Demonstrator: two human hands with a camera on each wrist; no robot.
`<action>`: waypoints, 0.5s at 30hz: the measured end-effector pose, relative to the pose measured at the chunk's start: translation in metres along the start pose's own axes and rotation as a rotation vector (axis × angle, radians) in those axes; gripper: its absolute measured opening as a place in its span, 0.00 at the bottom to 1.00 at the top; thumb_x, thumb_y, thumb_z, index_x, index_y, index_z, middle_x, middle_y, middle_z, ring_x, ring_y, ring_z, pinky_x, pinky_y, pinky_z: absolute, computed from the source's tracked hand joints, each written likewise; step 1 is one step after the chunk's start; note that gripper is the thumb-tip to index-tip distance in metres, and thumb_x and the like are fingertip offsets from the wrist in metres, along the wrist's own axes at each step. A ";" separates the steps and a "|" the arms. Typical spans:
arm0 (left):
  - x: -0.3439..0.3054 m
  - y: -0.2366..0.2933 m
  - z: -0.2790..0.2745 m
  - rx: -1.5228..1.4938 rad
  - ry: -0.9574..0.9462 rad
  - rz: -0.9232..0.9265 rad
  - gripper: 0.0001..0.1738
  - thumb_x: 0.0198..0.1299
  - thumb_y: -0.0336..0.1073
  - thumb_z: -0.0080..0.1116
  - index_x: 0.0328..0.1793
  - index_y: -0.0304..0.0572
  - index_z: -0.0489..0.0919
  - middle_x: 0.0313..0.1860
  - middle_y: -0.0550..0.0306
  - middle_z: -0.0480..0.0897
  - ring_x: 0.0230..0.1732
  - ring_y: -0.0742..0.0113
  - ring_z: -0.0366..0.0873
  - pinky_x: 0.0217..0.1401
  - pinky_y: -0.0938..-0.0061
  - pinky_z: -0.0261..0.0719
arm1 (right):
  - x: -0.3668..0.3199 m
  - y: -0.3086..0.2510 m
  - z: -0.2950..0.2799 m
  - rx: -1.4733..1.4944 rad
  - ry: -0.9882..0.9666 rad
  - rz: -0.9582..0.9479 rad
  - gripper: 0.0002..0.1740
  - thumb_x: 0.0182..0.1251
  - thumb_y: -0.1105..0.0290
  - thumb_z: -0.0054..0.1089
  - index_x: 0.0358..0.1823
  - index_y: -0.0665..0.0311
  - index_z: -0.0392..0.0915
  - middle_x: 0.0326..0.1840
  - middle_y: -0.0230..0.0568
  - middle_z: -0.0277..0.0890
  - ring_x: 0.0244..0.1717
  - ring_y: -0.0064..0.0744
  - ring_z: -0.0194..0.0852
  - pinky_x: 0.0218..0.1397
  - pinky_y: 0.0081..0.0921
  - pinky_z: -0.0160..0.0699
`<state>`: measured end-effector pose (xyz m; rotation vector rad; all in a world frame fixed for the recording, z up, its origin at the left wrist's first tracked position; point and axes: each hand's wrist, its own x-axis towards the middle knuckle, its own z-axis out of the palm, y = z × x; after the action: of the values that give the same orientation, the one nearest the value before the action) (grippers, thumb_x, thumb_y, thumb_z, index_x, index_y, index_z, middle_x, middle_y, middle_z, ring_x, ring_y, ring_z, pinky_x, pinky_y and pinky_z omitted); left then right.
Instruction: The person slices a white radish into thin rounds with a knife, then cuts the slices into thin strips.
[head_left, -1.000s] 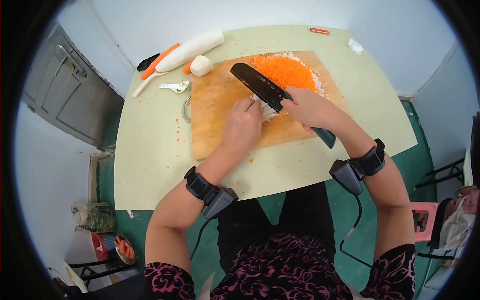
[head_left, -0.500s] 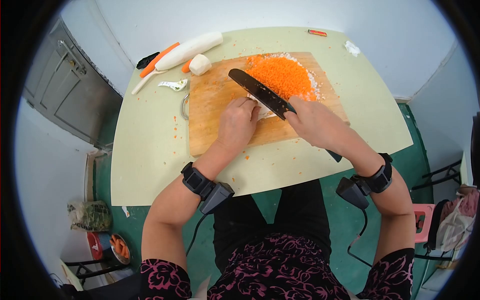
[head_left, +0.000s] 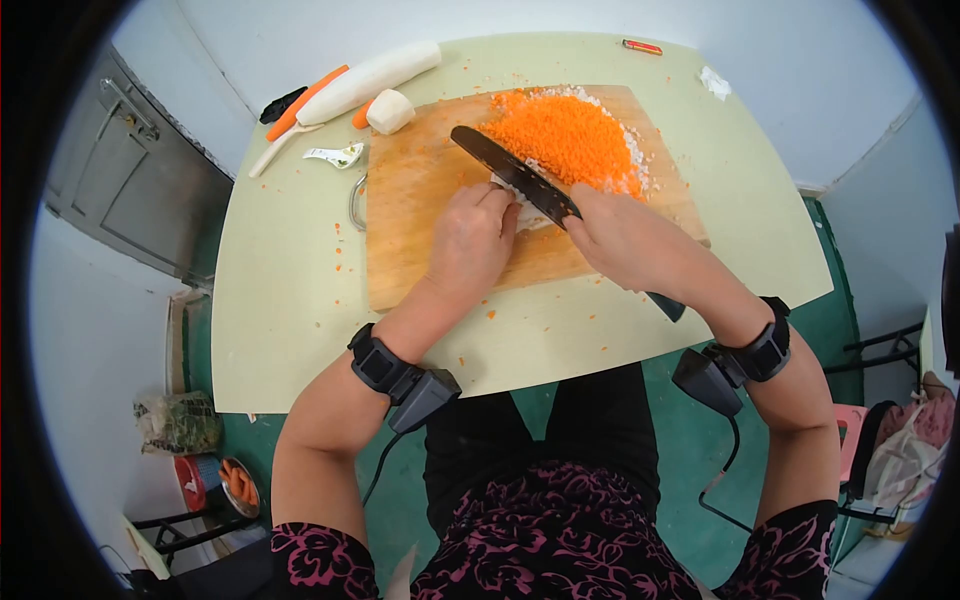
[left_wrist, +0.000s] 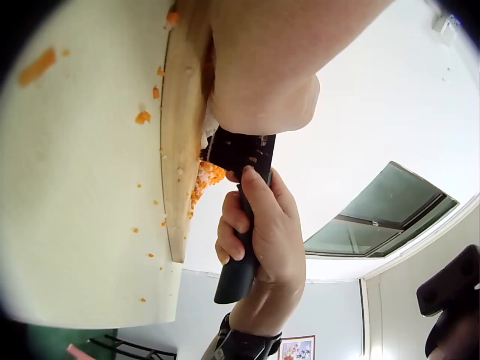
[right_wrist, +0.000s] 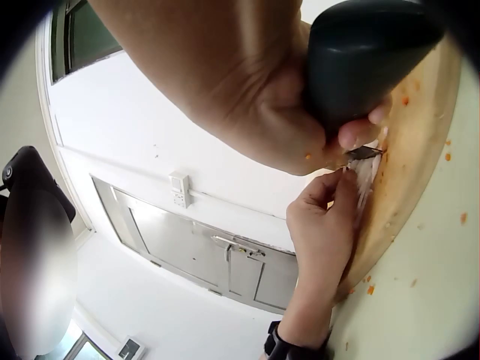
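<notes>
Bent fingers of the left hand hold down white strips on the wooden board, close beside the knife blade. The right hand grips the knife where handle and blade meet, with the blade slanting up-left across the strips. In the left wrist view the right hand is curled round the black handle. The right wrist view has the left hand's thumb and fingers against the strips; the blade is mostly hidden there. Chopped orange bits are heaped beyond the blade.
Left of the board lie a white spoon, a peeled white radish, a cut radish piece and carrots. A red lighter-like item and crumpled tissue are at the back right.
The right hand and knife handle have come down toward the table's near edge, so the knife slants more steeply. The left hand stays at the strips. The whole head view has shifted a little.
</notes>
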<state>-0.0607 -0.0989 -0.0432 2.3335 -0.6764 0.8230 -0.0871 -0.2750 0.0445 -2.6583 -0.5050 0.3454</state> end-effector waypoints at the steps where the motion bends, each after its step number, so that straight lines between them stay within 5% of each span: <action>1: 0.000 0.000 0.000 0.008 -0.008 0.003 0.03 0.50 0.25 0.61 0.31 0.32 0.80 0.28 0.46 0.78 0.31 0.49 0.76 0.35 0.63 0.75 | 0.007 0.005 0.006 -0.025 0.048 -0.053 0.13 0.71 0.66 0.42 0.37 0.73 0.64 0.24 0.58 0.72 0.25 0.55 0.73 0.32 0.46 0.71; 6: 0.001 -0.002 -0.002 0.031 -0.026 0.026 0.03 0.50 0.26 0.61 0.31 0.33 0.80 0.28 0.46 0.79 0.31 0.49 0.77 0.35 0.63 0.75 | 0.029 0.021 0.032 -0.113 0.255 -0.229 0.12 0.70 0.67 0.41 0.36 0.71 0.64 0.21 0.55 0.71 0.15 0.45 0.72 0.23 0.40 0.72; 9: -0.001 -0.003 -0.001 0.030 0.008 0.030 0.04 0.50 0.26 0.61 0.32 0.32 0.80 0.27 0.46 0.79 0.31 0.49 0.77 0.35 0.63 0.75 | 0.024 -0.009 -0.008 0.179 -0.088 0.153 0.11 0.69 0.67 0.41 0.37 0.71 0.64 0.20 0.53 0.71 0.13 0.43 0.72 0.18 0.38 0.72; 15: -0.002 0.000 -0.001 0.032 -0.005 -0.030 0.05 0.51 0.27 0.61 0.33 0.32 0.80 0.28 0.45 0.79 0.32 0.49 0.77 0.35 0.62 0.75 | 0.044 -0.009 -0.001 0.048 -0.114 0.069 0.13 0.70 0.66 0.39 0.38 0.72 0.66 0.18 0.51 0.70 0.11 0.39 0.71 0.15 0.35 0.72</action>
<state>-0.0627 -0.0973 -0.0437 2.3693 -0.6326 0.8205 -0.0493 -0.2505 0.0425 -2.6245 -0.4351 0.5259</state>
